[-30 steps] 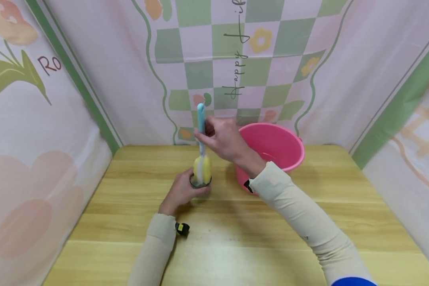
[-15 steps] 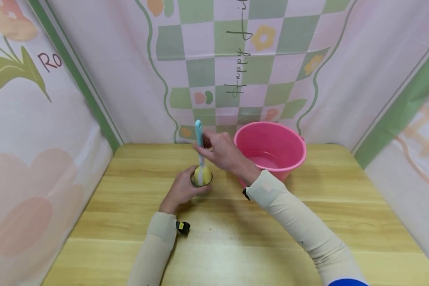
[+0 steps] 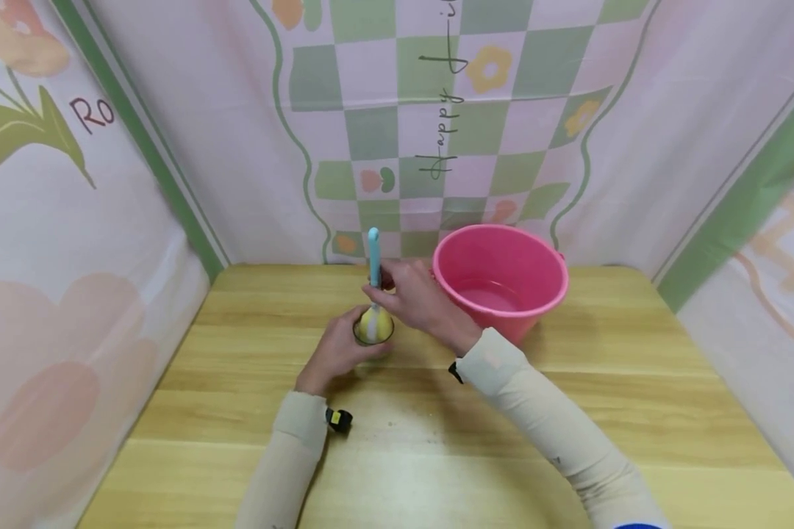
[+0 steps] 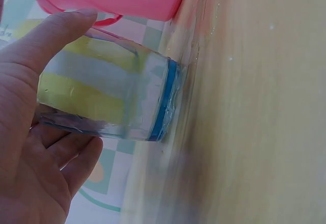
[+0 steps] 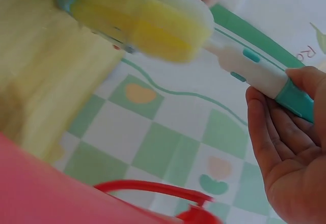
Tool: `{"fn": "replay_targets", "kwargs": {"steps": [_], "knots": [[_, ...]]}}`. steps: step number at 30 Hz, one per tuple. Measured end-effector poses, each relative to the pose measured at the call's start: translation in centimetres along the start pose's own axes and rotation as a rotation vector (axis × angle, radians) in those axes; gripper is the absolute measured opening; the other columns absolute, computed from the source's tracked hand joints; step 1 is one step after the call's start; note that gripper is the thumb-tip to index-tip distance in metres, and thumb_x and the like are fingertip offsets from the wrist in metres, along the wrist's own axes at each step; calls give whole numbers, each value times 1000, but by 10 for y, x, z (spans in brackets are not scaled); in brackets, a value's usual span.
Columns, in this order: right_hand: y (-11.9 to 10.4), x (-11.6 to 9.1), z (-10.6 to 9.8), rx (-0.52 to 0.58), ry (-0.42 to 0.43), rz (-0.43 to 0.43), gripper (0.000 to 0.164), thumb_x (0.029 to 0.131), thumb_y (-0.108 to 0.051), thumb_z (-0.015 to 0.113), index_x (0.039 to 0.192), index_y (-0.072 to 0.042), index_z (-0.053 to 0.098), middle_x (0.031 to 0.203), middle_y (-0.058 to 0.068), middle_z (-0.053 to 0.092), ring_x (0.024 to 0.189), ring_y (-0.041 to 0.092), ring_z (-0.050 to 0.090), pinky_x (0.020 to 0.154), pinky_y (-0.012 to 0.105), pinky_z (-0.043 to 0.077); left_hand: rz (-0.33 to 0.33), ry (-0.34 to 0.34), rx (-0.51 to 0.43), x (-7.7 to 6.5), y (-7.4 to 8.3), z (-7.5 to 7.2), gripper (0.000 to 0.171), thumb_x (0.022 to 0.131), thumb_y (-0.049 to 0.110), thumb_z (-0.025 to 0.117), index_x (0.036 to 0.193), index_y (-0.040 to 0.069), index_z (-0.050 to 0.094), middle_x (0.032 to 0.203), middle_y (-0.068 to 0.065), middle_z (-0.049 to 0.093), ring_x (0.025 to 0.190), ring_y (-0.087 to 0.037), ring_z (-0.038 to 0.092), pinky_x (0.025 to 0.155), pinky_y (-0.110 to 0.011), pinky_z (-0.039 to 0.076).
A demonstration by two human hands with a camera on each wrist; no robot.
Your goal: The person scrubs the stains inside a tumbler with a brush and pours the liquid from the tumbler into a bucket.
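Observation:
My left hand [image 3: 336, 345] grips a clear glass cup [image 4: 145, 94] with a blue band at its base, standing on the wooden table. A cup brush [image 3: 374, 253] with a turquoise and white handle stands nearly upright above it. Its yellow and white sponge head [image 3: 375, 323] is pushed down inside the cup, the top just above the rim. My right hand [image 3: 418, 297] pinches the handle between thumb and fingers, seen side-on in the right wrist view. Through the cup wall in the left wrist view, the sponge stops short of the base.
A pink bucket [image 3: 529, 257] with some water in it stands at the back right, close to my right hand. Its red bail [image 5: 153, 186] shows in the right wrist view. Wet drops dot the table [image 3: 397, 455]. Printed cloth [image 3: 251, 147] hangs behind and at both sides.
My right hand has moved down, pushing the brush's sponge head deeper into the cup; the handle top now sits lower. The left hand has kept its grip on the cup in place.

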State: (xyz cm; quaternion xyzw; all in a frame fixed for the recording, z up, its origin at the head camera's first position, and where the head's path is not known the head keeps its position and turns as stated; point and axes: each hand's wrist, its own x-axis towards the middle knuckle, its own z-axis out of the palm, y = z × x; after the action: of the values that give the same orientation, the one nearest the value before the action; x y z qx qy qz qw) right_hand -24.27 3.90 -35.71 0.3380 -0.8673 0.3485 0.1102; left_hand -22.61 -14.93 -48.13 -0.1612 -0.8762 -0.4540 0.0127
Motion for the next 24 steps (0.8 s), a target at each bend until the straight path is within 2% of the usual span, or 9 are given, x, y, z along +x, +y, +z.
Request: {"fn": "replay_targets", "kwargs": {"steps": [7, 12, 18, 24], "knots": [[-15, 12, -17, 31, 23, -54, 16, 98, -16, 77, 97, -1, 70, 89, 11, 81, 83, 20, 80, 71, 28, 64, -5, -2, -12, -1, -1, -1, 57, 82, 33, 92, 129, 16, 65, 110, -1, 72, 101, -21, 66, 95, -45, 54], [-19, 17, -22, 41, 40, -87, 18, 98, -16, 76, 101, 0, 70, 90, 12, 81, 82, 21, 80, 74, 31, 65, 0, 9, -12, 1, 0, -1, 57, 82, 31, 93, 129, 18, 64, 110, 0, 72, 104, -21, 66, 98, -46, 54], [-8, 10, -8, -20, 26, -69, 19, 99, -22, 76, 97, -5, 69, 91, 11, 81, 87, 24, 80, 76, 37, 65, -10, 11, -15, 1, 1, 0, 62, 82, 31, 93, 133, 14, 63, 111, -2, 72, 100, -22, 66, 91, -44, 54], [5, 4, 9, 10, 6, -65, 18, 99, -23, 76, 95, -6, 69, 92, 10, 82, 88, 22, 80, 77, 35, 65, -45, 21, -24, -1, -1, 0, 74, 82, 34, 93, 144, 13, 59, 119, -5, 72, 99, -22, 66, 86, -41, 54]]}}
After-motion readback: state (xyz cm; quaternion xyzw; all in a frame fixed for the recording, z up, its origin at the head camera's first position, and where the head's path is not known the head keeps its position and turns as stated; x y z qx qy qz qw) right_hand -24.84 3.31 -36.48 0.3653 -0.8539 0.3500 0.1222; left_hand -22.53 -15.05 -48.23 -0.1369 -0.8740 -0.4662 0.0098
